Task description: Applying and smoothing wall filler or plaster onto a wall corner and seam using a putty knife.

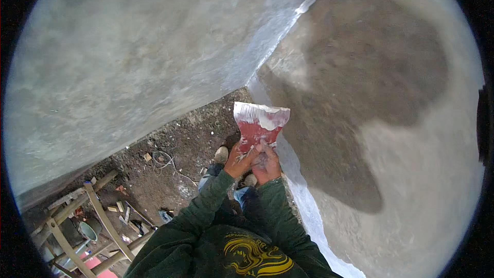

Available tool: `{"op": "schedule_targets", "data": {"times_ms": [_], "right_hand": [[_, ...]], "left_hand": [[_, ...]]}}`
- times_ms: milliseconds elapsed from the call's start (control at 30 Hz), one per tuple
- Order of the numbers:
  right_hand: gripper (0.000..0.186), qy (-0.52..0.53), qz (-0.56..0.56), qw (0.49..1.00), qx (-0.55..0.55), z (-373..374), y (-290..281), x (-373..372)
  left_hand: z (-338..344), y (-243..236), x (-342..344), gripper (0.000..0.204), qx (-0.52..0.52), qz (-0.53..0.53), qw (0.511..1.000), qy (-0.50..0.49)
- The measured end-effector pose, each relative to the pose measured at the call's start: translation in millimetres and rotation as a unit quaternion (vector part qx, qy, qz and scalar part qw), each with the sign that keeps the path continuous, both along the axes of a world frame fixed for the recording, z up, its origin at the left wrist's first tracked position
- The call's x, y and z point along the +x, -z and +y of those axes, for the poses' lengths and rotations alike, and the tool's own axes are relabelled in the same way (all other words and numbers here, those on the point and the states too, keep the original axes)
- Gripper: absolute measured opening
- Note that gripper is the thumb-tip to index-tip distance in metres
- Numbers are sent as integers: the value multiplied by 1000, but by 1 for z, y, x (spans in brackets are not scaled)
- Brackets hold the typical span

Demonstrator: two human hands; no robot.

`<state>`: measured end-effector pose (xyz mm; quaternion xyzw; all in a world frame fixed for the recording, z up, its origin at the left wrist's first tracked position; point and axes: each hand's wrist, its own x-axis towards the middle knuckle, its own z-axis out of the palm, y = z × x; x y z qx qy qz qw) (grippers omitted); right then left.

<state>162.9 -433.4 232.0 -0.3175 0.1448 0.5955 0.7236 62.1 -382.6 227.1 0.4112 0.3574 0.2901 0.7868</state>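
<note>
A wide, flared red scraper (pixel 255 129) is raised in the middle of the view, its broad far edge smeared with white paste. My left hand (pixel 240 160) grips its lower left side. My right hand (pixel 266 163) is closed on its lower right, with white residue on the fingers. Beyond the scraper, two plastered walls meet in a corner: a grey wall (pixel 118 46) on the left and a wall (pixel 406 170) with a large dark shadow on the right. A white coated strip (pixel 309 216) runs along that corner and down the right wall's near part.
A wooden frame like a scaffold or ladder (pixel 98 206) lies at the lower left, near a round bucket (pixel 88 230) and scattered wood scraps (pixel 127 216). A loose cord (pixel 175 167) lies on the dirt floor (pixel 190 128). My shoes (pixel 221 155) show below my hands.
</note>
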Motion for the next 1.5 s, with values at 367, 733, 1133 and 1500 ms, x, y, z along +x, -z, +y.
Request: {"op": "schedule_targets", "data": {"times_ms": [367,733,1133,1500], "right_hand": [[44,-160,-69,975,-136,-27,57,-14],[42,-257,-202,858,-396,-385,218,70],[65,-315,-152,811,-469,-475,248,94],[53,-323,-219,830,-399,-455,227,85]], "left_hand": [[22,55,5,35,13,34,983,-182],[139,201,63,50,255,174,944,-115],[178,254,93,38,297,215,920,-136],[180,248,125,50,357,204,901,-137]]}}
